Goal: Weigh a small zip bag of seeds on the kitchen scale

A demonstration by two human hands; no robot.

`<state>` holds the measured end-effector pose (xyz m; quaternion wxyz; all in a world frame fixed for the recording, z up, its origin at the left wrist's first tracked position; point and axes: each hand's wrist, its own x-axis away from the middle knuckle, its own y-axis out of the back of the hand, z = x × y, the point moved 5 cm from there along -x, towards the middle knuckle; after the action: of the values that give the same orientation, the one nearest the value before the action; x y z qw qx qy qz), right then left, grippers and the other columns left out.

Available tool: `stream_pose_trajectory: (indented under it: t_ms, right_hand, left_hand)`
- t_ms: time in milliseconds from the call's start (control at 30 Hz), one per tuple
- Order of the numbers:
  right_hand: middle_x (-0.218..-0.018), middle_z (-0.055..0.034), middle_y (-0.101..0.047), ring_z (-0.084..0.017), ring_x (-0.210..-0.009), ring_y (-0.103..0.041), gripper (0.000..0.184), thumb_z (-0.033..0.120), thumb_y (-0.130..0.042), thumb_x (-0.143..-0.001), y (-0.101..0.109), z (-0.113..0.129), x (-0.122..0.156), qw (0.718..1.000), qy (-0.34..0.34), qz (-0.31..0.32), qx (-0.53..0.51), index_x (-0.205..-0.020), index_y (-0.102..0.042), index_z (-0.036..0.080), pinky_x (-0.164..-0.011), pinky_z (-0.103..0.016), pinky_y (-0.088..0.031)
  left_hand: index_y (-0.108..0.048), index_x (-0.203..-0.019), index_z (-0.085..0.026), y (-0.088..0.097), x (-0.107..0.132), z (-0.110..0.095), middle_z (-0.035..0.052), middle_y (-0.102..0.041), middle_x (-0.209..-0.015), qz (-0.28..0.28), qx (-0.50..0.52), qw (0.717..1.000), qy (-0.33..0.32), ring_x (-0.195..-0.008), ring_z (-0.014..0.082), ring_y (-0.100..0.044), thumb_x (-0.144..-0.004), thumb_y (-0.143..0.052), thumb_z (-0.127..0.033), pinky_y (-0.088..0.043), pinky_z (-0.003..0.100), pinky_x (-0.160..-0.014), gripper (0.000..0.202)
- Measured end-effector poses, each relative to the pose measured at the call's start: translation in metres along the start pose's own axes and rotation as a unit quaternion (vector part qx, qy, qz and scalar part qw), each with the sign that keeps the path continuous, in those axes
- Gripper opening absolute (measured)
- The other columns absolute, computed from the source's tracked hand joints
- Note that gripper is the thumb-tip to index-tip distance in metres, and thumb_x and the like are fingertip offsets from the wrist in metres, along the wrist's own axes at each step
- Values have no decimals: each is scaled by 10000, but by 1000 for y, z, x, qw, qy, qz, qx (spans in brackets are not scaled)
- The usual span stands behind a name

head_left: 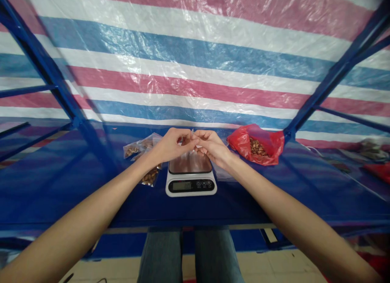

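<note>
Over the steel plate of a white digital kitchen scale (169, 190), my left hand (173, 145) and my right hand (213, 146) meet. Both have their fingers pinched together on a small transparent plastic bag (192, 133); most of it is hidden by the fingers. The scale's display is lit, but its digits are hard to read. Left of the scale lie several transparent bags (150, 177) with brown nut-like pieces inside. To the right, beneath my right wrist, are flat transparent bags (224, 174).
An open red plastic bag (239, 139) holding brown nut-like pieces (258, 148) stands at the right. Blue metal posts (335, 73) rise on both sides of the blue shelf (137, 212). Behind it hangs a striped plastic sheet (195, 88).
</note>
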<state>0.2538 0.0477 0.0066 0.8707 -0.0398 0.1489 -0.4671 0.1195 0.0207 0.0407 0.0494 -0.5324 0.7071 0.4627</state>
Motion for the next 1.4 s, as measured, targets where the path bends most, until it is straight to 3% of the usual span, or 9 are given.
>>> stream_pose_trajectory:
  t_ms: [333, 633, 700, 767, 900, 967, 1067, 1233, 1400]
  right_hand:
    - [-587, 24, -611, -63, -474, -468, 417, 476, -954, -681, 13, 3, -4, 999, 34, -4, 10, -712, -674, 167, -440, -191, -313]
    - [-633, 21, -599, -103, -499, -442, 407, 569, -833, -793, 12, 10, -3, 982, 84, -40, 162, -798, -656, 202, -484, -249, -295]
    - [-697, 10, -610, -132, -577, -512, 341, 521, -759, -870, 8, 16, -2, 963, 123, -29, 236, -816, -627, 211, -555, -265, -368]
    - [-778, -6, -628, -163, -692, -567, 222, 403, -652, -950, 3, 24, 2, 922, 173, -20, 345, -842, -604, 216, -655, -289, -413]
    - [-810, -17, -622, -181, -725, -546, 106, 200, -524, -945, -5, 34, 9, 815, 203, -74, 538, -846, -559, 218, -678, -306, -353]
    - [-774, -19, -616, -181, -681, -522, 113, 172, -521, -913, -6, 36, 12, 784, 183, -114, 582, -813, -535, 223, -644, -312, -308]
    - [-749, -34, -625, -183, -649, -510, 137, 161, -523, -889, -6, 38, 13, 764, 157, -139, 610, -769, -509, 226, -619, -321, -268]
    - [-657, -9, -563, -169, -603, -445, 188, 176, -585, -797, -1, 43, 15, 758, 134, -183, 612, -691, -440, 235, -600, -330, -232]
    - [-871, -27, -595, -178, -698, -480, 159, 126, -544, -746, -5, 51, 19, 746, 192, -210, 603, -858, -502, 230, -623, -324, -280]
  left_hand:
    - [-640, -724, -188, -3, 3, 4, -38, -596, -659, -19, -63, 998, -22, -630, 108, -491, -925, -547, -251, -354, 266, -644, 231]
    - [-583, -684, -203, -2, 4, 12, -45, -554, -622, -35, -121, 992, 19, -594, 117, -474, -897, -536, -286, -313, 273, -616, 234]
    - [-582, -695, -208, -1, 4, 13, -49, -546, -613, -32, -131, 990, 33, -586, 121, -474, -892, -541, -292, -306, 277, -617, 217]
    - [-557, -688, -214, -2, 4, 13, -54, -516, -597, -26, -141, 989, 40, -577, 125, -467, -886, -539, -282, -290, 283, -615, 210]
    - [-466, -645, -226, -5, 4, 9, -51, -457, -573, -41, -166, 984, 55, -550, 134, -422, -900, -524, -281, -241, 305, -607, 267]
    - [-452, -638, -232, -6, 4, 7, -44, -459, -566, -56, -176, 981, 65, -540, 141, -410, -915, -519, -303, -233, 312, -604, 294]
    - [-455, -622, -236, -6, 3, 5, -38, -468, -554, -76, -186, 976, 79, -536, 148, -409, -876, -562, -299, -236, 313, -600, 282]
    - [-442, -609, -235, 3, 5, 3, -38, -471, -561, -134, -193, 967, 101, -552, 143, -410, -783, -586, -253, -242, 312, -607, 227]
    - [-466, -591, -229, 2, 7, 0, -41, -489, -562, -156, -158, 971, 90, -562, 135, -433, -755, -597, -254, -297, 302, -617, 211]
